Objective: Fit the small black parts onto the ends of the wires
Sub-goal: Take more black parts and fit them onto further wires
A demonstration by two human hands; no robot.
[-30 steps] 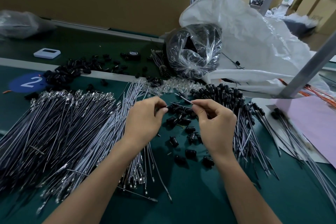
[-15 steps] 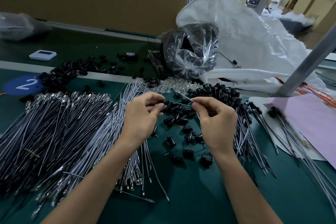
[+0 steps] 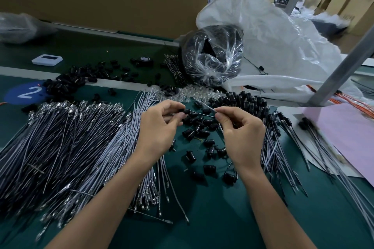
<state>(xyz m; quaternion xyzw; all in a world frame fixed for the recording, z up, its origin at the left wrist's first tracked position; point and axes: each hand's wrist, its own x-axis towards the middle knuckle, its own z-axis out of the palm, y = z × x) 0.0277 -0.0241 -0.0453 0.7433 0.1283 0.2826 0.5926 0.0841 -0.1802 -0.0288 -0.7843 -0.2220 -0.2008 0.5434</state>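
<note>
Black plastic sits in the middle of my view: the left hand (image 3: 159, 127) pinches 1 small black part (image 3: 185, 111) between thumb and forefinger, and the right hand (image 3: 242, 137) pinches a thin wire (image 3: 203, 114) near its end. The wire tip points at the part and seems to touch or enter it, but I cannot tell how deep it goes. Both hands are clamped on their things and hover close to each other above the green mat (image 3: 222, 218).

For the progress, I judge the work is in its early or middle part. On the right lies a fan of finished wires (image 3: 272, 147), with black parts on their far ends. On the left lies a much bigger heap of bare wires (image 3: 60, 147), with shiny metal terminals and no caps. Loose black parts (image 3: 202, 133) are scattered on the mat under the hands, and more lie further back near the blue disc (image 3: 24, 94) with the number 2. A clear bag (image 3: 212, 56) behind seems to hold more of them. So this 1 wire is about to be capped, and I think the large heap remains to do.
</note>
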